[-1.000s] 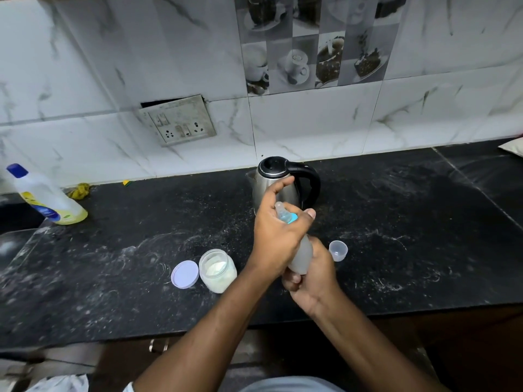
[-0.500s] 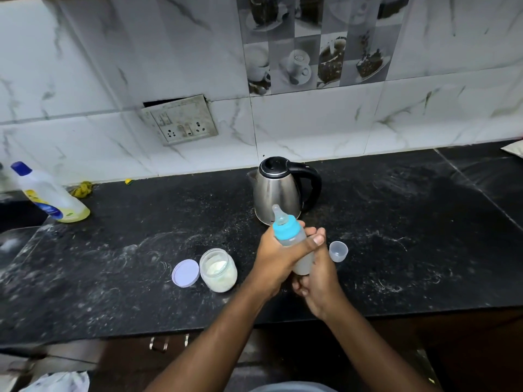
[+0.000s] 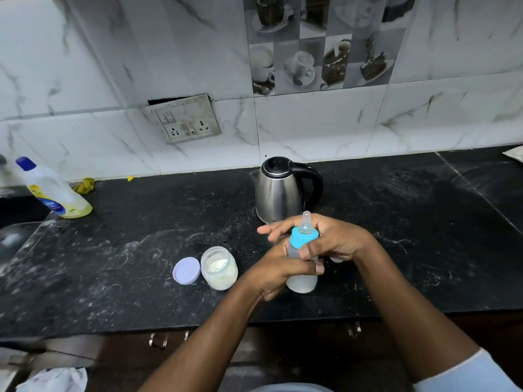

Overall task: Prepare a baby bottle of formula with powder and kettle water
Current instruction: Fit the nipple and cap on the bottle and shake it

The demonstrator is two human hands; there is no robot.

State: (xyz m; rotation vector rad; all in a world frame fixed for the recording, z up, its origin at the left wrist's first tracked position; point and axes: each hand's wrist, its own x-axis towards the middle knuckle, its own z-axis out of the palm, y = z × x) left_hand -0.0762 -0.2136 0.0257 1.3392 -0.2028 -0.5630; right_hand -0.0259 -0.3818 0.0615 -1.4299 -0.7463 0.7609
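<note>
The baby bottle (image 3: 301, 282), with a blue collar and clear teat, stands upright with milky liquid inside, near the counter's front edge. My left hand (image 3: 276, 268) wraps the bottle's body from the left. My right hand (image 3: 338, 240) grips just below the collar, its fingers reaching behind the bottle to the left. The steel kettle (image 3: 278, 193) with a black lid and handle stands just behind them. An open jar of white powder (image 3: 219, 268) sits to the left, its lilac lid (image 3: 186, 270) lying flat beside it.
A small white cup (image 3: 336, 260) peeks out under my right wrist. A detergent bottle (image 3: 53, 193) and a yellow rag (image 3: 85, 185) sit at the far left by the sink (image 3: 14, 239). A switch plate (image 3: 184, 120) hangs on the tiled wall.
The bottle came down from a raised, tilted hold to upright and low over the counter. My right hand moved from under the bottle to its collar; my left hand slid down to its body.
</note>
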